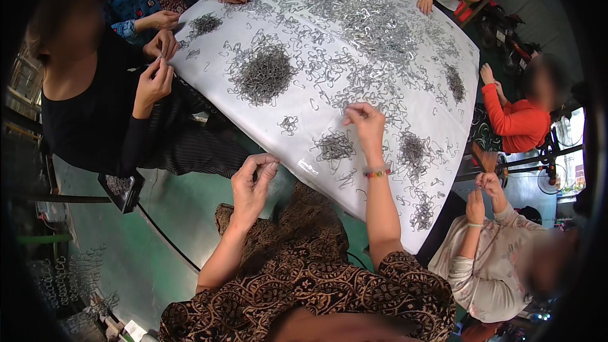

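Near centre, the right hand (368,125) half-curls over wire hooks (334,147); lower left, the left hand (251,185) pinches, either's hold unclear.

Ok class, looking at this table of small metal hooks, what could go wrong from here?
Tangling: hooks in the large dark pile lie heaped over one another, so they might catch together.
Snagging: the right hand is among loose hooks, so the beaded bracelet on its wrist could catch one.
Spilling: the small pile at lower right lies near the white table's edge; a bump might knock pieces off.
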A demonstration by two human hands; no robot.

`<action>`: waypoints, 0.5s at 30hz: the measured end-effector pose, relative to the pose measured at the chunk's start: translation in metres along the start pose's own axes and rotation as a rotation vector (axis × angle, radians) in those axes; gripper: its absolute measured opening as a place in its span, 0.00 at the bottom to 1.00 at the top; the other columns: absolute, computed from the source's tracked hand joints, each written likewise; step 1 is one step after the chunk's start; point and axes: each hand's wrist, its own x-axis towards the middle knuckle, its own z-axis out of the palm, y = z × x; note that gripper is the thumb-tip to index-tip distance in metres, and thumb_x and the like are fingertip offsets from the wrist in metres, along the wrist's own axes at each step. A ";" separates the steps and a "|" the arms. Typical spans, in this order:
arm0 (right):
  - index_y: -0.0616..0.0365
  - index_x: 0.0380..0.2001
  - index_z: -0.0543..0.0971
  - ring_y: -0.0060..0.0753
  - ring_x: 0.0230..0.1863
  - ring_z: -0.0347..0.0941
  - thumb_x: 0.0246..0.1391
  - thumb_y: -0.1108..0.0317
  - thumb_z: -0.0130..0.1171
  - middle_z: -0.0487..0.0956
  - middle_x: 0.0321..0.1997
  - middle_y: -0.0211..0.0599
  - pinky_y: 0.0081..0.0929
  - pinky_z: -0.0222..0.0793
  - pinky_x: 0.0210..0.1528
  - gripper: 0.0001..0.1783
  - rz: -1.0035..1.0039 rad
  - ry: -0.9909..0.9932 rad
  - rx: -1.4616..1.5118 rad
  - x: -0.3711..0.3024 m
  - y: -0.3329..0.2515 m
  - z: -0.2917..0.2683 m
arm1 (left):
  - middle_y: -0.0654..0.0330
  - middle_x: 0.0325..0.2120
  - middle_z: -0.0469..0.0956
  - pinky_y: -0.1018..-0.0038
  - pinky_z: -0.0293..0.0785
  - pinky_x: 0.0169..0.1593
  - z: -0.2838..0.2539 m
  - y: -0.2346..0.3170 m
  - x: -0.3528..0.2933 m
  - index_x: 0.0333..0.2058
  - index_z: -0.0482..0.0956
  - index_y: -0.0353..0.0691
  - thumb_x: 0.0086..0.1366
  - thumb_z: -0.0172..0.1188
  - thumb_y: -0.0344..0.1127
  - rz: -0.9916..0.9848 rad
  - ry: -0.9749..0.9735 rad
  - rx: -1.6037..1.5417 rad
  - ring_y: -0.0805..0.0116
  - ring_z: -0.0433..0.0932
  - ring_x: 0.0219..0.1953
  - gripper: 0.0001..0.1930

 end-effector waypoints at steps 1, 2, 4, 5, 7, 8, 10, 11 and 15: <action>0.70 0.34 0.81 0.26 0.25 0.77 0.52 0.81 0.59 0.81 0.29 0.39 0.21 0.75 0.32 0.06 -0.091 -0.108 0.051 -0.019 -0.011 0.004 | 0.62 0.30 0.81 0.81 0.72 0.38 0.001 -0.001 0.000 0.39 0.79 0.31 0.65 0.61 0.28 -0.014 0.007 -0.002 0.79 0.75 0.34 0.06; 0.70 0.33 0.81 0.26 0.26 0.78 0.52 0.81 0.60 0.81 0.30 0.39 0.20 0.75 0.33 0.05 -0.197 -0.214 0.104 -0.041 -0.022 0.010 | 0.61 0.30 0.80 0.81 0.72 0.38 0.003 -0.003 0.002 0.39 0.79 0.31 0.65 0.61 0.28 -0.027 -0.010 -0.001 0.79 0.75 0.33 0.06; 0.70 0.34 0.82 0.25 0.29 0.79 0.52 0.83 0.59 0.81 0.34 0.38 0.20 0.74 0.34 0.06 -0.169 -0.409 0.240 -0.078 -0.040 0.023 | 0.61 0.29 0.80 0.80 0.71 0.38 0.007 -0.006 0.007 0.39 0.79 0.31 0.65 0.60 0.28 -0.033 -0.017 0.031 0.78 0.74 0.33 0.07; 0.70 0.34 0.81 0.25 0.29 0.79 0.52 0.83 0.59 0.81 0.34 0.38 0.20 0.75 0.34 0.06 -0.139 -0.414 0.240 -0.091 -0.048 0.030 | 0.61 0.30 0.80 0.78 0.71 0.38 0.008 -0.005 0.007 0.39 0.79 0.32 0.65 0.61 0.29 -0.073 -0.049 0.026 0.77 0.74 0.32 0.07; 0.71 0.34 0.81 0.26 0.30 0.79 0.52 0.84 0.59 0.80 0.35 0.38 0.20 0.76 0.35 0.06 -0.149 -0.467 0.283 -0.109 -0.059 0.044 | 0.59 0.31 0.80 0.77 0.72 0.38 0.010 -0.002 0.006 0.39 0.79 0.32 0.64 0.61 0.29 -0.032 -0.097 0.145 0.75 0.75 0.33 0.08; 0.70 0.37 0.80 0.25 0.30 0.78 0.53 0.84 0.59 0.80 0.34 0.38 0.20 0.77 0.35 0.08 -0.171 -0.451 0.173 -0.112 -0.063 0.047 | 0.56 0.32 0.80 0.74 0.73 0.38 0.010 0.000 0.006 0.39 0.79 0.33 0.64 0.61 0.29 0.004 -0.116 0.209 0.70 0.77 0.33 0.08; 0.70 0.40 0.78 0.24 0.29 0.78 0.53 0.84 0.58 0.79 0.34 0.40 0.21 0.77 0.34 0.10 -0.125 -0.395 0.202 -0.115 -0.066 0.053 | 0.53 0.33 0.80 0.70 0.74 0.39 0.009 0.005 0.003 0.38 0.78 0.32 0.64 0.60 0.28 0.043 -0.141 0.228 0.61 0.79 0.35 0.07; 0.69 0.42 0.76 0.24 0.29 0.78 0.54 0.84 0.57 0.79 0.34 0.40 0.21 0.77 0.33 0.11 -0.012 -0.353 0.180 -0.117 -0.066 0.055 | 0.51 0.33 0.79 0.69 0.74 0.40 0.008 0.007 0.001 0.38 0.78 0.32 0.63 0.60 0.28 0.075 -0.156 0.244 0.58 0.80 0.35 0.06; 0.69 0.42 0.69 0.25 0.28 0.76 0.53 0.86 0.58 0.79 0.34 0.43 0.21 0.74 0.31 0.14 -0.101 -0.340 0.303 -0.122 -0.061 0.054 | 0.50 0.32 0.78 0.65 0.73 0.40 0.002 0.009 -0.001 0.37 0.77 0.32 0.62 0.59 0.25 0.153 -0.194 0.314 0.50 0.78 0.37 0.05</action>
